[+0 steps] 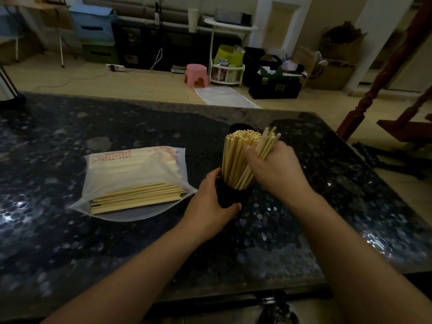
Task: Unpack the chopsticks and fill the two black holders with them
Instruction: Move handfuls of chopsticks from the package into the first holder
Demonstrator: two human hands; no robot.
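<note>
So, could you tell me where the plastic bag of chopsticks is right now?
The plastic bag lies flat on the dark table, left of the black holder gripped by the left hand.

Both hands — left hand (211, 202); right hand (274, 168) — curled, gripping

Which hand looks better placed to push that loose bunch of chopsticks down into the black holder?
The right hand: it already grips the chopsticks above the black holder, which the left hand steadies.

Dim, soft picture; glare flecks the table (70, 230), edges bowed.
</note>
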